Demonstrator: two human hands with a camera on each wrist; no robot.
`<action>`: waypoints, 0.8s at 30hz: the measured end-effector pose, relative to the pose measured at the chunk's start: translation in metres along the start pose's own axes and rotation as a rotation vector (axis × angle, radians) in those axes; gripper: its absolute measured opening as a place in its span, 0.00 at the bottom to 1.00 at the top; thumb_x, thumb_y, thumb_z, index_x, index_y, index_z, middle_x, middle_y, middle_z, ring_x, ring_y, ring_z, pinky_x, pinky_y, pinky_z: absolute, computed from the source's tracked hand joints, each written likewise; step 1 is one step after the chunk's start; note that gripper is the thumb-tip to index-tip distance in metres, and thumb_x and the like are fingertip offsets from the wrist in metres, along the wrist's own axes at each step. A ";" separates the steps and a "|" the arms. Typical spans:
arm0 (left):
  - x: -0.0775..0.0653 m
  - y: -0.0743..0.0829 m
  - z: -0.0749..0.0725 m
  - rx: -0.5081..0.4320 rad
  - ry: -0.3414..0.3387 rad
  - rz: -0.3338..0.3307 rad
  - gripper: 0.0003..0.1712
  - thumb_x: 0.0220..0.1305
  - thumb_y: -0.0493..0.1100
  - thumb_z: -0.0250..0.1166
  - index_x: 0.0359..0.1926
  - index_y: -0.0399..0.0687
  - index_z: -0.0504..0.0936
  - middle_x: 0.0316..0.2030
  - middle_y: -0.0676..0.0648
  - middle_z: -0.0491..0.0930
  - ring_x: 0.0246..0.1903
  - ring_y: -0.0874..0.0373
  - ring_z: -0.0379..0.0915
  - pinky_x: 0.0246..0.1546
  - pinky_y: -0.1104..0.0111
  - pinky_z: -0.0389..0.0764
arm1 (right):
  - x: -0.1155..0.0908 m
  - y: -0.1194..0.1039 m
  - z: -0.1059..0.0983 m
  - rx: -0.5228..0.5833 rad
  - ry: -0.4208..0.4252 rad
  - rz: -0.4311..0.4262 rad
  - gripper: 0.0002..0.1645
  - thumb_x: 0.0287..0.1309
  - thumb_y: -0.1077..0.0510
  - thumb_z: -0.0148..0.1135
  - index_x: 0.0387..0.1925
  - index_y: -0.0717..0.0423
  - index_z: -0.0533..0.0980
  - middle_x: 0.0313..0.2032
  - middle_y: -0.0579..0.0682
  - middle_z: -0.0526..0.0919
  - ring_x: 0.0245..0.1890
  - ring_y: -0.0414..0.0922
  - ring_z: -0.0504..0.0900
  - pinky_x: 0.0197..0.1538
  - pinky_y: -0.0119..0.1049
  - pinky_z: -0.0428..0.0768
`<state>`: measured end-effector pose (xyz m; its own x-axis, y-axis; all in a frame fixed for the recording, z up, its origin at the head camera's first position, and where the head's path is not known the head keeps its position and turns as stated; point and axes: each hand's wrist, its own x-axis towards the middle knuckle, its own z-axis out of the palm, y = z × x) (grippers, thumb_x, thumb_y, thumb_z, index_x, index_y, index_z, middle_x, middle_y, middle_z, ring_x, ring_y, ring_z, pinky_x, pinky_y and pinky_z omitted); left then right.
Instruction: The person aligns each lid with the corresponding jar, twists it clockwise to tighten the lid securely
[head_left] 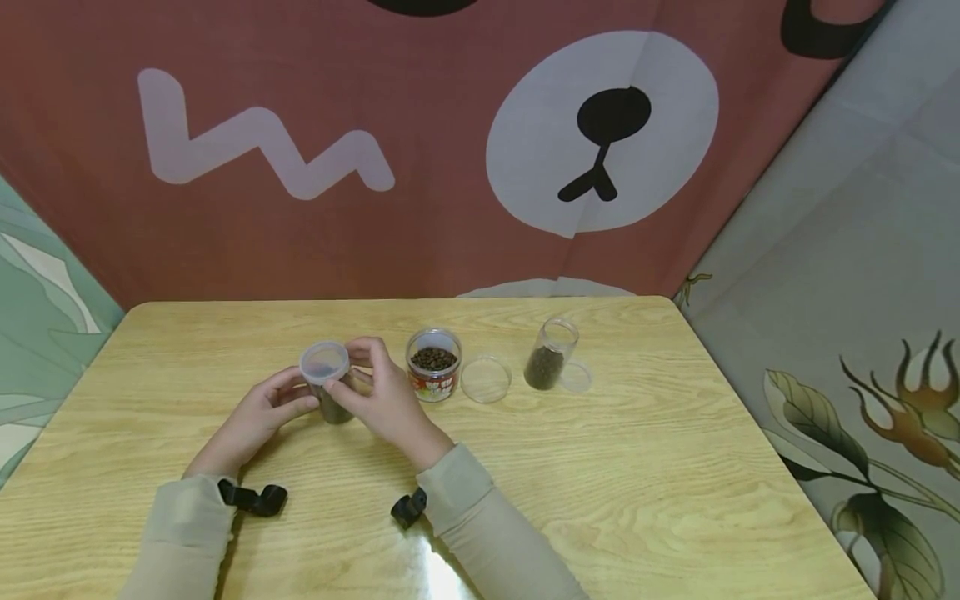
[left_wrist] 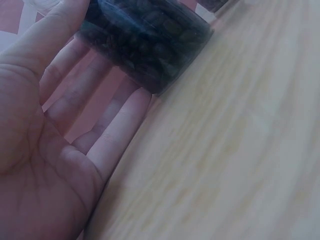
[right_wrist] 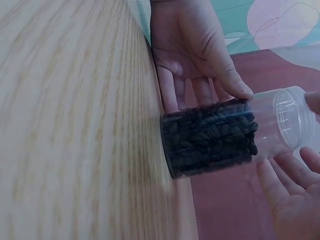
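Note:
A clear plastic jar (head_left: 337, 408) stands upright on the table at left, a translucent lid (head_left: 324, 360) over its mouth. Dark coffee beans (right_wrist: 210, 132) fill roughly its lower half to two thirds, as the right wrist view shows. From the left side my left hand (head_left: 255, 412) holds the jar's body, thumb on the near side and fingers behind. My right hand (head_left: 390, 404) grips the lid at the jar's top, its thumb at the near edge and fingers at the far right. In the left wrist view the lid is out of frame.
Right of my hands stands an uncovered jar (head_left: 433, 385) with a red label and brown beans. A round clear lid (head_left: 486, 380) lies beside it. Farther right is a taller uncovered jar (head_left: 545, 365) of dark beans, with another lid (head_left: 577, 377) next to it.

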<state>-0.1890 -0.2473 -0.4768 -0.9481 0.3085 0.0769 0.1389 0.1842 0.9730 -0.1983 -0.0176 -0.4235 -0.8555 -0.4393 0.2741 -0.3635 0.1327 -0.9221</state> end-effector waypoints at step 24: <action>0.000 -0.001 0.000 -0.004 0.006 0.023 0.29 0.75 0.38 0.61 0.73 0.39 0.67 0.58 0.69 0.74 0.56 0.73 0.73 0.52 0.77 0.79 | 0.000 0.003 -0.001 -0.006 -0.026 -0.022 0.28 0.75 0.52 0.57 0.71 0.53 0.65 0.63 0.49 0.75 0.64 0.37 0.72 0.66 0.32 0.73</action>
<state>-0.1890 -0.2478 -0.4778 -0.9465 0.3066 0.1011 0.1599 0.1731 0.9718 -0.2000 -0.0165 -0.4256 -0.8373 -0.4651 0.2874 -0.3849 0.1279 -0.9141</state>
